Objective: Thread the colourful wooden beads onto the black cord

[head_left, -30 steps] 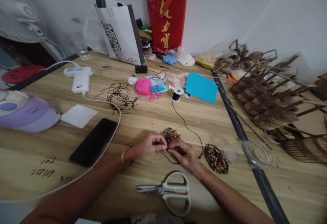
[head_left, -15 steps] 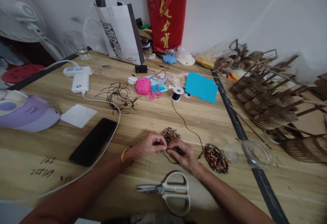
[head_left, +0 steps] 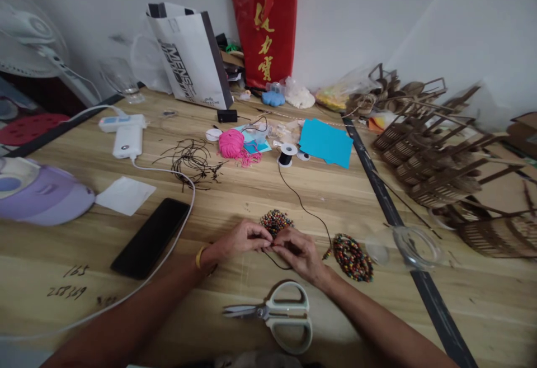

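My left hand (head_left: 243,240) and my right hand (head_left: 301,253) meet fingertip to fingertip just in front of a small heap of multicoloured beads (head_left: 276,221). My left thumb and index finger pinch a thin black cord (head_left: 276,262), which loops down and passes under my right hand. The right fingertips are pinched together too; what lies in them is too small to make out. Beyond the heap, black cord runs from a white spool (head_left: 286,155) to a few threaded beads (head_left: 326,254) by my right wrist. A coiled bead string (head_left: 353,257) lies to the right.
Open scissors (head_left: 272,313) lie nearest me. At left are a phone (head_left: 151,238), a white cable and a black cord tangle (head_left: 193,161). Pink yarn (head_left: 231,144) and blue sheets (head_left: 326,142) lie farther back. Woven baskets (head_left: 440,172) crowd the right side, near a clear plastic ring (head_left: 417,246).
The view has shifted slightly, so most things appear a little further left. Both hands keep their pinched pose in front of the bead heap.
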A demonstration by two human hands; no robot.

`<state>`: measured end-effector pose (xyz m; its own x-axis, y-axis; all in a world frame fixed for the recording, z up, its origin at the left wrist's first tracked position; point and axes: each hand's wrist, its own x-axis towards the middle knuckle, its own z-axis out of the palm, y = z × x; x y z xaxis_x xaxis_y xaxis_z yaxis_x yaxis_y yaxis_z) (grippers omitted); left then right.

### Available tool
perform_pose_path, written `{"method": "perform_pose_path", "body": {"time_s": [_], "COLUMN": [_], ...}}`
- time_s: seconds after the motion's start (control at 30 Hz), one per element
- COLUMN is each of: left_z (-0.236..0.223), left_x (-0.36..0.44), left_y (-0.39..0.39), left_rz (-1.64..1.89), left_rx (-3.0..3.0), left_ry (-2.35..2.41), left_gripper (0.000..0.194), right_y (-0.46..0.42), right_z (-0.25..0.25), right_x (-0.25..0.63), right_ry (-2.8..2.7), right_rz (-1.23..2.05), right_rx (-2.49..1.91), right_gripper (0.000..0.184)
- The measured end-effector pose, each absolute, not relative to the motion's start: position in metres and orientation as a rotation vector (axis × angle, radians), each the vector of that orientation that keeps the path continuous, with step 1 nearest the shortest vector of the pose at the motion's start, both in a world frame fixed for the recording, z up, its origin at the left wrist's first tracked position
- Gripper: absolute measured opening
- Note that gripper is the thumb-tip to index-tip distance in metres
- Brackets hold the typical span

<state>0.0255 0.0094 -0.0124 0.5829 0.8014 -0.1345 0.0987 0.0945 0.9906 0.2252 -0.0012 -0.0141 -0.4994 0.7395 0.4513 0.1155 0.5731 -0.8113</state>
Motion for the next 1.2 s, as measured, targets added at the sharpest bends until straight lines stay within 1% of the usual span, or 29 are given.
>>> {"method": "perform_pose_path", "body": {"time_s": [0.2,0.47,0.7,0.9,1.2], "left_z": [-0.016,-0.013,-0.011,-0.005,-0.005], "left_x": [0.026,0.027,0.028,0.028,0.025], "left_y": [0.01,0.009,0.008,0.007,0.008], "left_rz": [0.653,0.672,0.672,0.663,0.686], "left_rx": [1.338,1.29,1.264,1.231,1.301], "left_ry": [0.799,0.764,0.782,0.786,0.817], "left_gripper": [0.019,0.019,0.026,0.029,0.022], "right_y": [-0.001,-0.001,-0.003,-0.002,-0.002], "right_z": [-0.012,-0.016,-0.013,-0.01,-0.004], "right_x": [0.224,0.225,0.225,0.225,0.232], "right_ry": [-1.975,-2.005,-1.962,-1.987,-2.092], "right_rz": [0.928,0.96,0.929,0.942,0.879], "right_rx": [-0.685,-0.696,-0.745,-0.686,-0.64], "right_gripper": [0.009,0.007,0.011,0.011,0.009]}}
